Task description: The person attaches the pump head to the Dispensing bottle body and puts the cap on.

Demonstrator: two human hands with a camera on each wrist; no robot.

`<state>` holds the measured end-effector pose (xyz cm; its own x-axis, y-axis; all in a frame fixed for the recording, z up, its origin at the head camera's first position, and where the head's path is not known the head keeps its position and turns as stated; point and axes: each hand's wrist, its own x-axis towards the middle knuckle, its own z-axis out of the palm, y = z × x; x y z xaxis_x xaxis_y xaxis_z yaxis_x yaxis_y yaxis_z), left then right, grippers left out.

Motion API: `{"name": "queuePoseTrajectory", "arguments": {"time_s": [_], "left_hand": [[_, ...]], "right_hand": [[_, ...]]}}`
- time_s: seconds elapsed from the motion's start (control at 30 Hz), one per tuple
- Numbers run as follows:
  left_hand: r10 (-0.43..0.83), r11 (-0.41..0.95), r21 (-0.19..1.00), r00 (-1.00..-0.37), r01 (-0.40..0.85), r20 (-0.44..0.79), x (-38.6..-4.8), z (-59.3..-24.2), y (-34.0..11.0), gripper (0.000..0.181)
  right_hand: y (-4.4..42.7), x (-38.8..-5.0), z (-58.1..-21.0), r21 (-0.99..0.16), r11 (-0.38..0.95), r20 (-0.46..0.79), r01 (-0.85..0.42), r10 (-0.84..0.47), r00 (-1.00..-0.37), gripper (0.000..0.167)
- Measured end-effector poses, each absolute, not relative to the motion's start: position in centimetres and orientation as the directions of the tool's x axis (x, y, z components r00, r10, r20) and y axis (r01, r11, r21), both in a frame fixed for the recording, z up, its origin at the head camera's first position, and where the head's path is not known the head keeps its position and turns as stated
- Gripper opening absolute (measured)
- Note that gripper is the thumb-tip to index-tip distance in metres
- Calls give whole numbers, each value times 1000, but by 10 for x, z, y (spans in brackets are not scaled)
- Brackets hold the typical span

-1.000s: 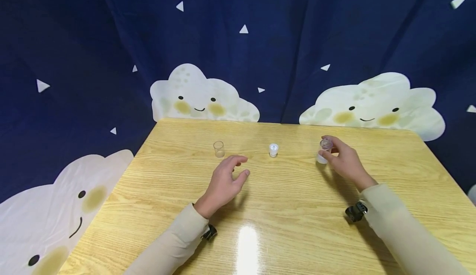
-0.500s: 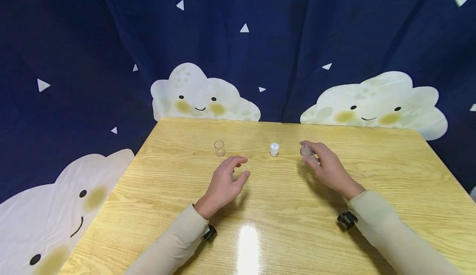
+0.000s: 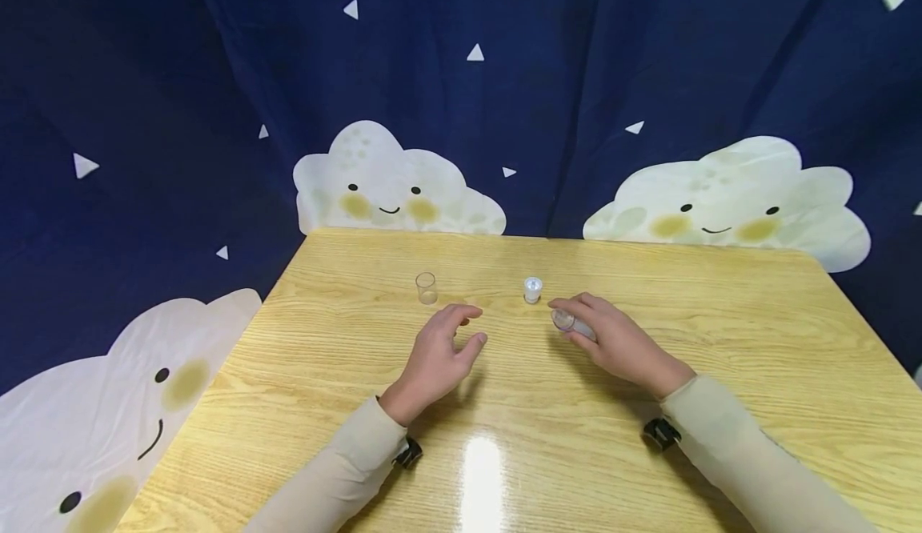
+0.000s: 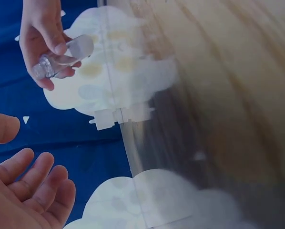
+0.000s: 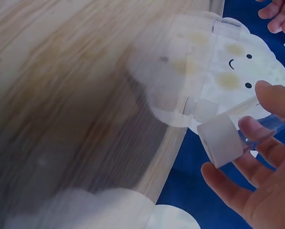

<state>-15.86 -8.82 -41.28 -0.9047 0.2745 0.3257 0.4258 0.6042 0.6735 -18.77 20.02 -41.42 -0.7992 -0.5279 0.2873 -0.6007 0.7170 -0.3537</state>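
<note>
I am watching the right hand [image 3: 623, 341] gripping the clear bottle [image 3: 574, 325], its thumb on the near side and its fingers on the far side. The bottle is tilting, and it is apparently hanging above the table [image 3: 504, 405], right of the middle. In the right wrist view, its white end [image 5: 220, 141] is jutting out beyond the fingertips; I am judging that the person is pinching the clear part because it is narrower and easier to close around.

The left hand [image 3: 435, 357] is hovering left of the middle, gripping nothing, its fingers loosely bending and its thumb standing apart, probably leaving the palm free.

The clear cup [image 3: 426, 294] is standing upright on the far left, beyond the left hand, its rim facing up. The white piece [image 3: 533, 288] is standing upright too, to the right of the cup and just beside the right fingertips, though not touching them. I am guessing that both are resting on their bases for steadiness and sitting apart so that fingers are getting room around each.

Counting, I am finding two hands, one bottle, one cup, one white piece and two black wrist devices [image 3: 407, 453]. Behind, dark blue cloth [image 3: 432, 45] is hanging.
</note>
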Motion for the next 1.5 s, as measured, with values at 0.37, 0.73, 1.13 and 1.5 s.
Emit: {"name": "queuePoseTrajectory", "arguments": {"time_s": [0.37, 0.73, 1.13, 1.5], "left_hand": [[293, 630, 636, -895, 445, 335, -168, -412, -88, 34], [270, 635, 650, -909, 417, 319, -192, -405, -81, 33], [261, 628, 703, -941, 335, 215, -226, -409, -65, 36], [267, 625, 751, -962, 212, 50, -254, -422, -50, 42]], "right_hand": [[195, -188, -415, -347, 720, 270, -601, -537, -799, 47], [197, -186, -418, -351, 715, 283, -605, -535, -796, 47], [201, -188, -419, -316, 717, 316, -621, -538, -781, 47], [202, -187, -422, -319, 716, 308, -621, -541, -782, 48]]}}
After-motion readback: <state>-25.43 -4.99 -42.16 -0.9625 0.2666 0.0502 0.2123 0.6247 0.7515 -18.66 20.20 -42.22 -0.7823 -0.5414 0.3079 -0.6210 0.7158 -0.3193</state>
